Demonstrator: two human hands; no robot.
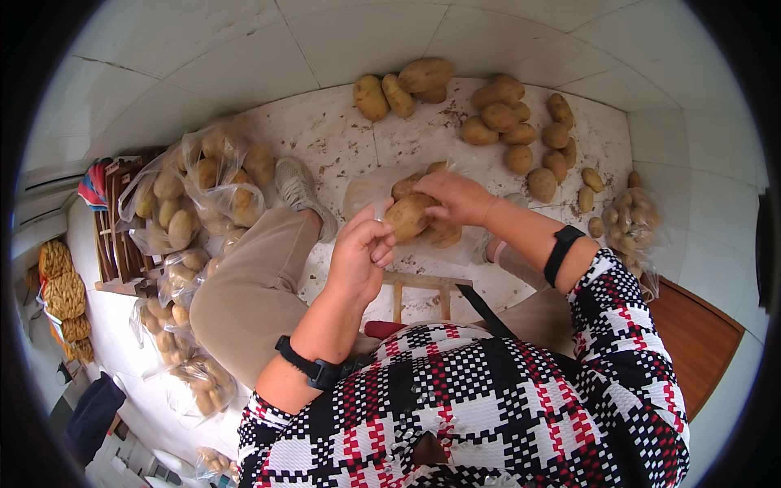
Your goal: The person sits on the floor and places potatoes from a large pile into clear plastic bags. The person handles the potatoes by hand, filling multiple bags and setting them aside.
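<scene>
Between my knees, a clear plastic bag (473, 249) with several potatoes in it rests low over the floor. My left hand (362, 246) is closed at the near left side of the bag, its fingers pinching what looks like the thin plastic edge. From the right, my right hand (457, 198) reaches over the bag, its fingers curled round a large brown potato (408, 216). Further potatoes lie under and behind this one, partly hidden by my fingers. Whether the held potato is fully inside the plastic is hard to tell.
Loose potatoes lie in groups by the far wall, some at far middle (370, 98), others at far right (500, 114). Filled potato bags (175, 199) crowd my left beside a wooden rack (122, 220). Another full bag (633, 221) stands right. A wooden stool frame (421, 282) is near me.
</scene>
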